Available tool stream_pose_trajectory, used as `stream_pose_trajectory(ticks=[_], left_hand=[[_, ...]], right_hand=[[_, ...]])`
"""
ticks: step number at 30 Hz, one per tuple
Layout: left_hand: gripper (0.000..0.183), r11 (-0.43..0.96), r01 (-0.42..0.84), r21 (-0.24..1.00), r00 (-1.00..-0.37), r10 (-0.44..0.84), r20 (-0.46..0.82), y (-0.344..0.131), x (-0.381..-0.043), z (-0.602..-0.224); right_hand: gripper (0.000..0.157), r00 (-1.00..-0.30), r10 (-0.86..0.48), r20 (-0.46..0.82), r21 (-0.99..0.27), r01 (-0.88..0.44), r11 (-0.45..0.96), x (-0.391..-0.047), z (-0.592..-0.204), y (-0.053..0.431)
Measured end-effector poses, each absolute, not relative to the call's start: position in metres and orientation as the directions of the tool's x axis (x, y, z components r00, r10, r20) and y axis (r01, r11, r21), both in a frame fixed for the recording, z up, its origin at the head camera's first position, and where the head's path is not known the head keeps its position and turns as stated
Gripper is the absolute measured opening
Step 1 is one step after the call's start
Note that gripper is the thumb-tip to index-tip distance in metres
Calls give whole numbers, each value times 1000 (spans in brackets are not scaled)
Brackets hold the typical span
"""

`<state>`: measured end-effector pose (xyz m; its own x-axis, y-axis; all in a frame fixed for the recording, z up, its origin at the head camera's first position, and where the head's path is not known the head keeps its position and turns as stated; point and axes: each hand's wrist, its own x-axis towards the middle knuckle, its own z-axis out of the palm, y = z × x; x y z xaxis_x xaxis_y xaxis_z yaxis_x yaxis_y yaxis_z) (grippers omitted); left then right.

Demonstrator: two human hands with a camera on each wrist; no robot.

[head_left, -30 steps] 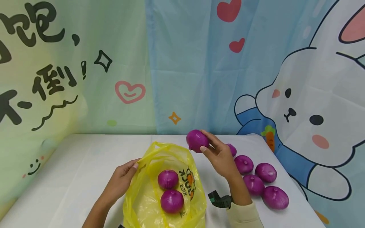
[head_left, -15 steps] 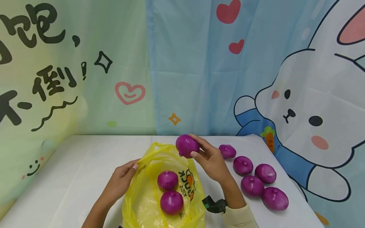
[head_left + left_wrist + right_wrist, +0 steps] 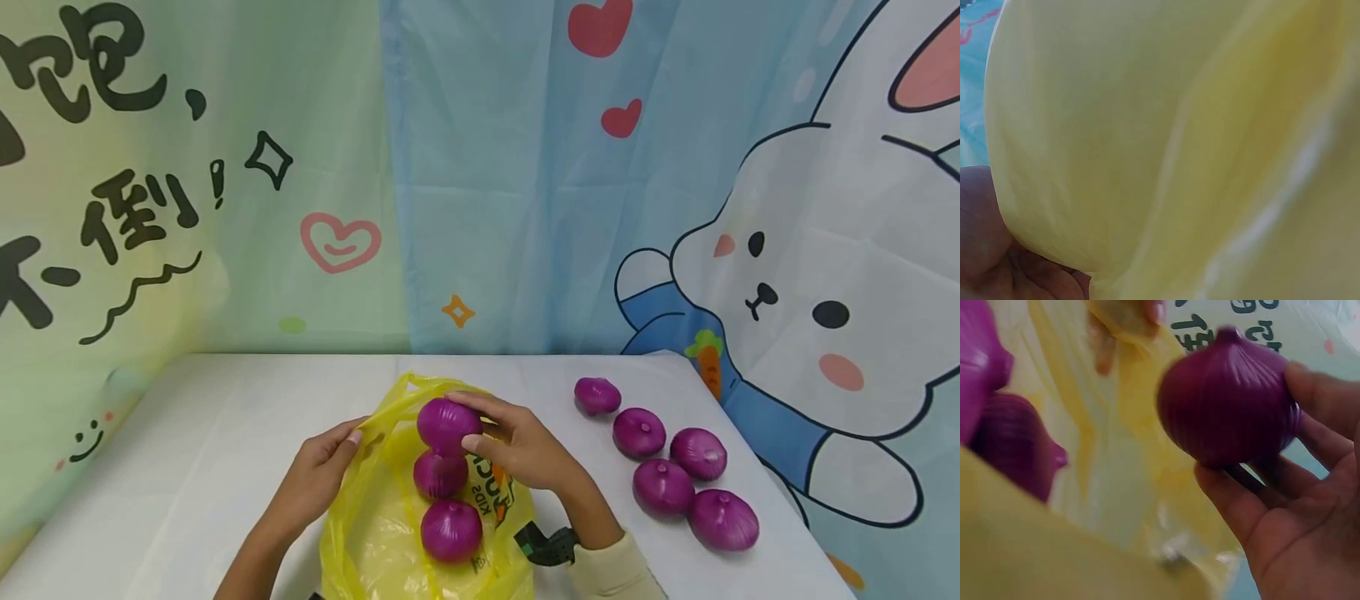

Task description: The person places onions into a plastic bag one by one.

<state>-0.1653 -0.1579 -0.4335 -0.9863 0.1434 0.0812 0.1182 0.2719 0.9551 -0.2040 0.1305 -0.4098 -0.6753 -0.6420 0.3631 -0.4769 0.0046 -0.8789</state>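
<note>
R hand [image 3: 517,442] has a purple onion [image 3: 448,427] btwn thumb & fingers, spread abt as wide as the onion's girth; R wrist view shows a gap btwn onion & palm, so it's a fingertip-type hold. Onion's at the mouth of the yellow bag [image 3: 382,554], mid-tabletop L-to-R, a bit in from the back edge. Can't tell if it touches the upper of the two bagged onions [image 3: 452,531].

L hand [image 3: 327,467] pinches the bag's L rim, thumb on top, fingers mostly hidden behind plastic. Five loose onions [image 3: 663,487] sit by the tabletop's [image 3: 187,467] R edge, the farthest one nr the back R corner.

Handling, as a judgement: onion prob. firm, fairly light, smooth & glossy, so a bit slippery; round sides may roll. Best hold = around the widest part, thumb opp. fingers; the stem nub's too small for a secure grip. Bag looks thin, limp, prob. tears or collapses easily; take it by the rim, w/ folds gathered, no hard tugging.
</note>
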Motion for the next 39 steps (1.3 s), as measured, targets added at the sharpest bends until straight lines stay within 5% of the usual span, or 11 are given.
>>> stream_pose_trajectory(ticks=[17,28,39], left_hand=[[39,264,127,956,-985,146,91,-158,-164,-433],[39,247,96,964,-988,141,62,-156,-164,-430],[41,251,122,960,-985,150,86,-157,-164,-432]], right_hand=[[42,-606,-787,116,-912,-378,157,-197,-437,91],[43,-579,-807,118,-785,-551,282,-195,-445,84],[45,-479,-869,121,-712,-653,260,-191,-451,76]])
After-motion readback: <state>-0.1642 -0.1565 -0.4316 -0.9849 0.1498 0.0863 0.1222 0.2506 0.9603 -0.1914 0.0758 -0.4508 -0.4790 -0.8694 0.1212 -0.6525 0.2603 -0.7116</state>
